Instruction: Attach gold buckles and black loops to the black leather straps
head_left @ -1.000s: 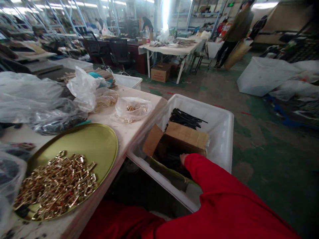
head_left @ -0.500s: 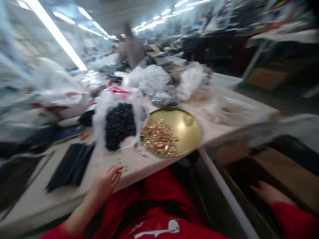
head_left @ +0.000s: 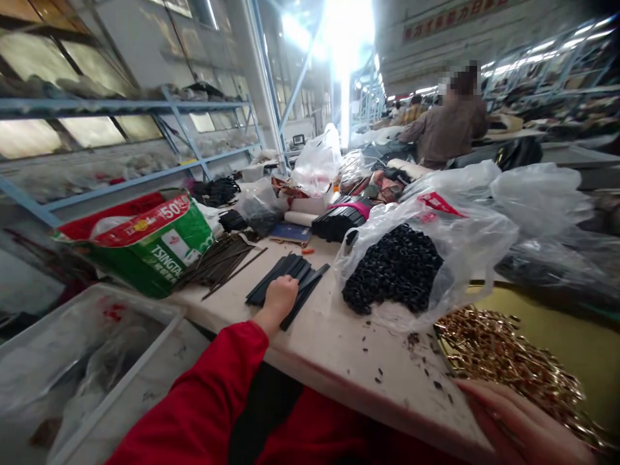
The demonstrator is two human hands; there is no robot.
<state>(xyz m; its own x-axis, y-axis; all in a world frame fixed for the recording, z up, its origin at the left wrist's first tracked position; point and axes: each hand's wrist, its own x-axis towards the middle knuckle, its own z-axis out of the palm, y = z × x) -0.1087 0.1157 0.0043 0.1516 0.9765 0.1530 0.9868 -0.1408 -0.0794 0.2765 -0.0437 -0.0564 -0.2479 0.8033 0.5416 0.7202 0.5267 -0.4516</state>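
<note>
My left hand (head_left: 282, 297) is closed on black strips (head_left: 271, 279) that lie in a loose pile near the table's front edge. Its fingertips are turned away from me, so how many strips it grips is hidden. Low on the right, my right hand (head_left: 520, 416) stretches its fingers along the table edge, slightly blurred, beside a gold round tray (head_left: 547, 307). Small shiny gold-coloured metal pieces (head_left: 513, 352) are heaped in that tray. Between my hands, a clear plastic bag (head_left: 465, 226) gapes around many small black loops (head_left: 394, 268).
Left of the strips are thin dark rods (head_left: 217, 261) and a green-and-red bag (head_left: 150, 242). A white bin (head_left: 97, 413) stands below the table's left end. Behind the strips lie a blue booklet (head_left: 290, 232) and a tied black bundle (head_left: 341, 216). A person (head_left: 450, 129) is farther back.
The view has swung left. My left hand has moved from the bare table edge onto the black strips and closed. My right hand has come from over the cardboard box to beside the tray.
</note>
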